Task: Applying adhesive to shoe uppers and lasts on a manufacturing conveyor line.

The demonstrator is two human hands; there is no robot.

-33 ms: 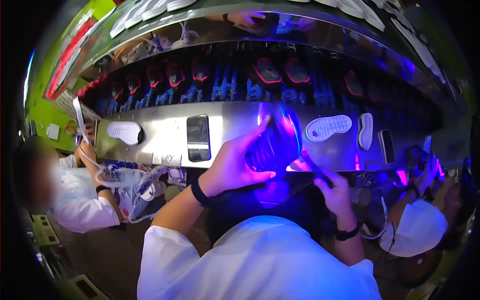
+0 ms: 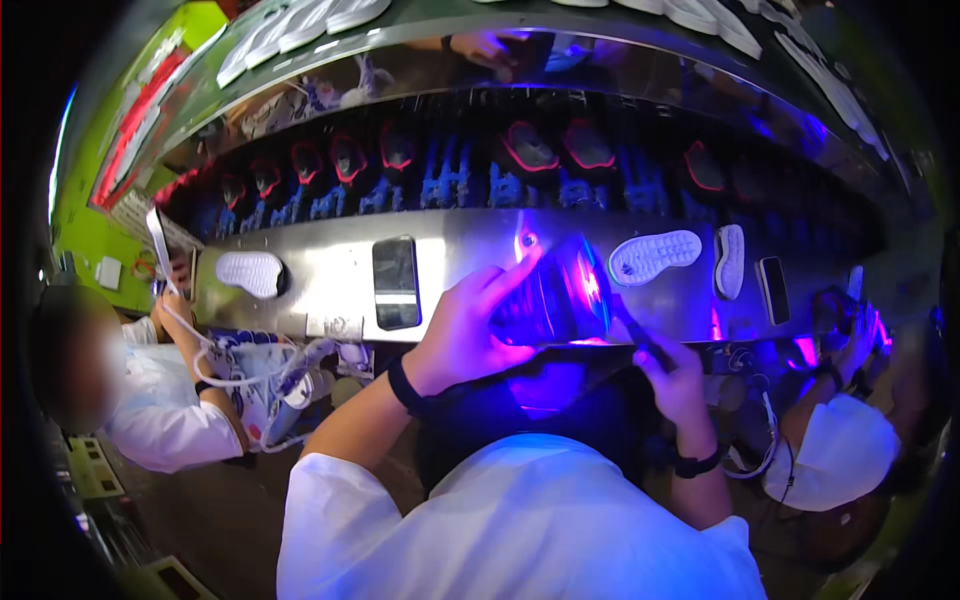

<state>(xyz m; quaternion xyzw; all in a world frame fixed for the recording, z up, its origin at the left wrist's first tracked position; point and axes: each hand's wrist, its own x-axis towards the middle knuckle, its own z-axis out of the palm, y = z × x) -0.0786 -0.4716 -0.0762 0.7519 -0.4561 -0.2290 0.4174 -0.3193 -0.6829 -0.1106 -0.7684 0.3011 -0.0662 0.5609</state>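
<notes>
Under blue-violet light, my left hand (image 2: pixel 460 335) grips a dark, glossy, rounded shoe upper (image 2: pixel 555 295) above the front edge of the metal bench. Its thumb and fingers wrap the upper's left side. My right hand (image 2: pixel 678 385) is closed around a slim dark-handled brush (image 2: pixel 640 332), which points up and left at the upper's right side. The glare hides the brush's tip, so I cannot tell whether it touches. Just beyond, to the right, a white shoe sole (image 2: pixel 655 257) lies on the bench, and a dark phone (image 2: pixel 396 282) lies left of my left hand.
More white soles (image 2: pixel 250 273) (image 2: pixel 730 262) and another phone (image 2: pixel 773 290) rest on the bench (image 2: pixel 330 240). Behind runs a row of dark, red-edged shoe parts (image 2: pixel 535 145) on blue holders. Co-workers sit close at left (image 2: pixel 165 425) and right (image 2: pixel 835 455). Soles line the upper shelf (image 2: pixel 305 30).
The shoe upper has turned and tilted to the right in my left hand, showing a different side to the light. My right hand and the brush have shifted slightly right and down.
</notes>
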